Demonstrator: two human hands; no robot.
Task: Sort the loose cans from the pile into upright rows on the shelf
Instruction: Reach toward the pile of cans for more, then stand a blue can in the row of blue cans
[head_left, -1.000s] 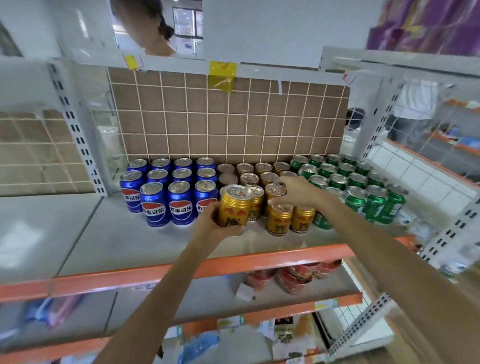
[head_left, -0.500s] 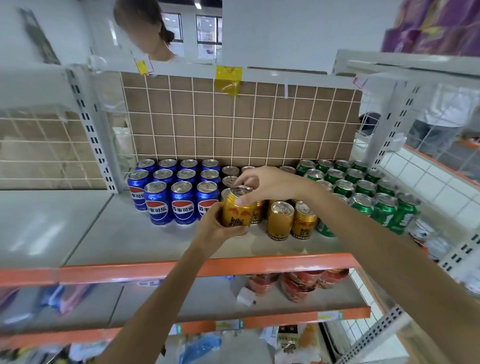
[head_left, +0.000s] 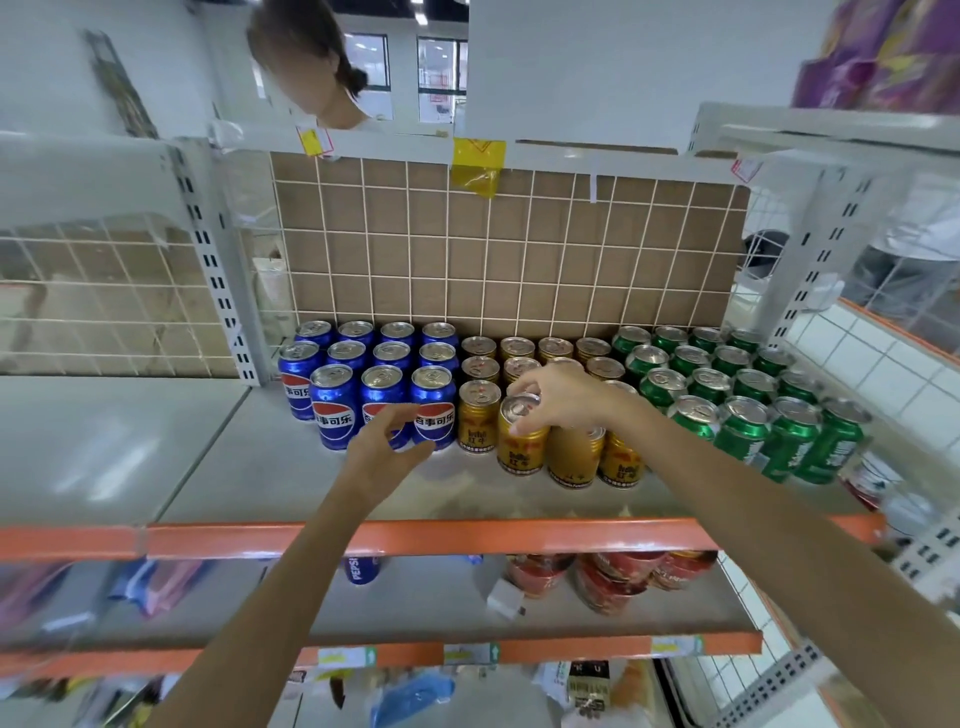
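Observation:
The grey shelf (head_left: 249, 467) with an orange front edge carries upright rows of blue cola cans (head_left: 332, 410) on the left, gold cans (head_left: 478, 415) in the middle and green cans (head_left: 743, 431) on the right. One gold can (head_left: 522, 452) stands upright in the front gold row. My right hand (head_left: 558, 397) pinches its top rim with thumb and fingertips. Just left of that can, my left hand (head_left: 384, 447) hovers in front of the blue cans with its fingers loosely spread and nothing in it.
A brown wire-grid panel (head_left: 493, 249) backs the shelf between white slotted posts (head_left: 218, 270). The lower shelf holds red bowls (head_left: 613, 577) and a blue can (head_left: 361, 569). A person (head_left: 311, 67) stands behind the rack.
My left hand has let go of the gold can and drawn back to the left. My right hand now holds that can by its top, standing in the front row.

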